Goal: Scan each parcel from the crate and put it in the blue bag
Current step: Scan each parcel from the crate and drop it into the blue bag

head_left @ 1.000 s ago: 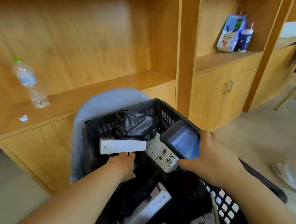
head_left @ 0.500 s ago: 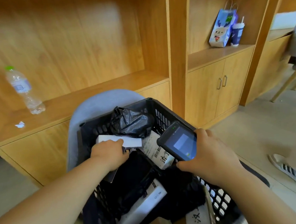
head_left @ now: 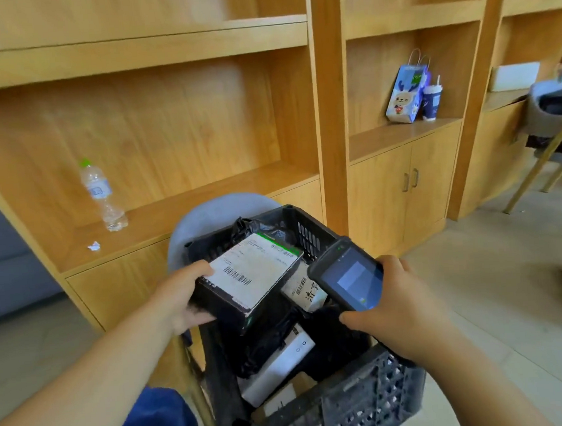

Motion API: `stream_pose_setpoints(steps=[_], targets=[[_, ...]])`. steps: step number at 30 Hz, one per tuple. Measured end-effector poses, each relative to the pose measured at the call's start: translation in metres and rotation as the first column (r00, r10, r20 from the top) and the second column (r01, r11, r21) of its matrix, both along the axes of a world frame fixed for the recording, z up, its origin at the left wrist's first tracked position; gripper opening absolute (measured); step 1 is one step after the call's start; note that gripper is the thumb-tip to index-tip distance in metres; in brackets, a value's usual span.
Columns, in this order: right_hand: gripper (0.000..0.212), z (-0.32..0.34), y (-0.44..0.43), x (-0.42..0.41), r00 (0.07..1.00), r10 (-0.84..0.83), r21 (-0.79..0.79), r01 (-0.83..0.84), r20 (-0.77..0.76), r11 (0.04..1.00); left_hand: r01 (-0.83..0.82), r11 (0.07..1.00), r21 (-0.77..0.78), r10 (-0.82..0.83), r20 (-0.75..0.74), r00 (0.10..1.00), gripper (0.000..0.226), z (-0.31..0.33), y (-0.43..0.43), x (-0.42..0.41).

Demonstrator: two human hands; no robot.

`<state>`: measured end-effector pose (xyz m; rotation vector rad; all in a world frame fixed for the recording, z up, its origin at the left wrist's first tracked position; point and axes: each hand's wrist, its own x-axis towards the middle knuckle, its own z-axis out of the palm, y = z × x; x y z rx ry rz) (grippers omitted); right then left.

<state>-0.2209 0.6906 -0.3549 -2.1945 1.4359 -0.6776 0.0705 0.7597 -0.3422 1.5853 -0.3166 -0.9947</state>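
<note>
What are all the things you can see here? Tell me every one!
crate: 1, black, on a grey chair
held parcel: 1, black box with white label, above the crate in the left hand
other parcels: several, black and white, in the crate
scanner: 1, dark with blue screen, in the right hand
water bottle: 1, clear with green cap, left shelf
paper scrap: 1, white, left shelf
gift bag: 1, blue, right shelf
cup: 1, dark blue, beside the gift bag
left hand: 1, gripping the held parcel
right hand: 1, gripping the scanner
</note>
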Motion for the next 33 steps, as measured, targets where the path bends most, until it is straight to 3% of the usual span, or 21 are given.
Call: stream_pose_setpoints(steps=[3, 6, 9, 13, 17, 21, 25, 33], targets=[[0.075, 0.004, 0.017, -0.008, 0.997, -0.013, 0.016, 0.012, 0.071, 1.000, -0.050, 0.974, -0.219, -0.029, -0.340, 0.940, 0.023, 0.004, 0.034, -0.014], [0.076, 0.008, 0.035, -0.012, 0.995, -0.029, -0.005, 0.030, 0.094, 1.000, -0.134, 0.905, -0.405, -0.085, -0.478, 0.874, 0.041, -0.002, 0.067, -0.027], [0.086, 0.010, 0.053, -0.012, 0.994, -0.013, 0.004, 0.013, 0.105, 1.000, -0.089, 0.877, -0.473, -0.136, -0.421, 0.897, 0.046, -0.010, 0.093, -0.038], [0.092, 0.010, 0.077, -0.008, 0.996, 0.042, -0.008, -0.042, 0.074, 0.999, -0.052, 0.898, -0.438, -0.015, -0.148, 0.989, 0.056, -0.012, 0.126, -0.038], [0.093, 0.008, 0.102, 0.002, 0.995, 0.096, -0.021, -0.096, 0.011, 0.995, -0.107, 0.875, -0.473, 0.089, -0.059, 0.994, 0.035, -0.018, 0.163, -0.028], [0.087, 0.005, 0.130, 0.015, 0.982, 0.165, -0.036, -0.168, -0.091, 0.985, -0.172, 0.882, -0.438, 0.218, 0.058, 0.974, 0.034, -0.032, 0.199, -0.026], [0.087, 0.001, 0.158, 0.030, 0.947, 0.258, -0.060, -0.274, -0.193, 0.960, -0.289, 0.840, -0.459, 0.373, 0.101, 0.922, 0.035, -0.045, 0.234, -0.023], [0.086, -0.011, 0.213, 0.061, 0.781, 0.464, -0.015, -0.517, -0.417, 0.856, -0.493, 0.755, -0.432, 0.566, 0.052, 0.822, 0.029, -0.087, 0.306, -0.023]])
